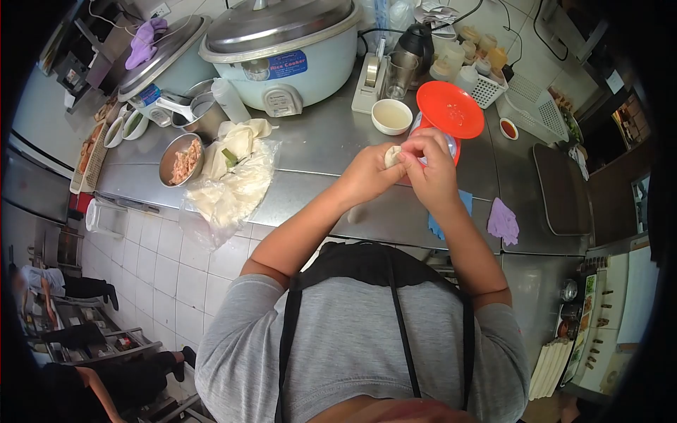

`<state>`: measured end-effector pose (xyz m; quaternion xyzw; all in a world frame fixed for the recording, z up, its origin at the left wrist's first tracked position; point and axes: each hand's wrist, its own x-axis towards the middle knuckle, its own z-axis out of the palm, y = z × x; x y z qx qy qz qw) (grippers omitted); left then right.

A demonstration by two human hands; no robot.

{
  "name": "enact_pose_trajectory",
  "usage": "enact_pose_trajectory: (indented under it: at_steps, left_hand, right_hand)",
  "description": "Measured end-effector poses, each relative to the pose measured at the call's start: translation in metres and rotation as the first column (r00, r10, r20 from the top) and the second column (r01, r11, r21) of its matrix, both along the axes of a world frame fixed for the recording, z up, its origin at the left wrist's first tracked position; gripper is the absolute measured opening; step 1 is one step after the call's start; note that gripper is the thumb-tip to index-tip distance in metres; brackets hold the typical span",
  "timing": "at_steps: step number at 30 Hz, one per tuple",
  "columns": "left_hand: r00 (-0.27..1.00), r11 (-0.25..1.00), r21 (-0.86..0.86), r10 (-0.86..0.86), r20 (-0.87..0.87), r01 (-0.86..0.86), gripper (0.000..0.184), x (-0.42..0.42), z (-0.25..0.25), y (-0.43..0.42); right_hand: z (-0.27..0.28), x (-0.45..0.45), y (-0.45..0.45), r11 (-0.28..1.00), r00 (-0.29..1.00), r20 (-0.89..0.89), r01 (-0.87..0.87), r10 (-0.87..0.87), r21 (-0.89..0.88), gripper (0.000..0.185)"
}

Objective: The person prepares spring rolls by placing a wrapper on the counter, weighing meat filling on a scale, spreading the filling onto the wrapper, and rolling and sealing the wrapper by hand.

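Above the steel counter, my left hand (372, 171) is closed around a small pale dumpling (392, 156). The fingers of my right hand (431, 171) are pinched together at the dumpling's edge; part of it is hidden behind them. Just beyond my hands are a white bowl of cloudy liquid (392, 117) and a red plate (450, 110) with a few pale crumbs on it. To the left, a pile of dough wrappers (236, 185) lies on a plastic bag with a green strip on top. Beside it stands a metal bowl (163, 163) of minced meat (185, 162).
Two large rice cookers (317, 67) stand along the back. A tape dispenser (369, 83), a glass (402, 74) and a basket of bottles (486, 88) are behind the bowl. Right are a purple cloth (503, 221) and a brown tray (562, 190). Other people are at the lower left.
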<state>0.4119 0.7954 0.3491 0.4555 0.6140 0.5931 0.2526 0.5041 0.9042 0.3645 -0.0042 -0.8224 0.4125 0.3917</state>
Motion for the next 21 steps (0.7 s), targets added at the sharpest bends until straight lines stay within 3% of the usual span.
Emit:
enact_pose_trajectory:
  at_steps: [3,6,11,14,17,20,21]
  left_hand:
    - [0.997,1.0,-0.011,-0.009,0.075,0.01,0.015,0.002,0.002,-0.005]
    - [0.984,0.999,0.035,-0.044,0.17,0.039,0.015,0.005,-0.002,-0.005]
    - [0.966,0.993,0.103,-0.08,0.246,0.056,0.015,0.005,-0.002,-0.006]
    - [0.997,0.99,0.143,-0.011,0.078,0.0,0.016,0.003,-0.005,-0.005]
    - [0.993,0.993,0.119,-0.033,0.115,0.019,0.016,0.005,-0.005,-0.007]
    - [0.999,0.999,0.03,-0.038,0.002,0.038,0.014,0.011,0.001,-0.009]
    - [0.997,0.998,0.066,-0.023,0.068,0.018,0.013,0.011,0.002,-0.009]
  right_hand:
    - [-0.004,-0.001,0.0,0.957,0.989,-0.139,0.087,-0.049,0.278,0.011]
    - [-0.004,0.0,0.007,0.894,0.987,-0.163,0.057,0.018,0.445,0.014]
    - [0.002,0.006,0.0,0.895,0.996,-0.09,0.054,-0.016,0.443,0.024]
    - [0.004,0.008,-0.003,0.912,0.999,-0.034,0.005,0.01,0.409,0.032]
    - [0.007,0.012,-0.006,0.913,1.0,0.021,-0.024,0.017,0.406,0.034]
    - [0.002,0.012,0.002,0.923,0.991,0.108,-0.114,0.079,0.367,0.041]
    - [-0.003,0.011,0.007,0.925,0.983,0.14,-0.157,0.114,0.346,0.045]
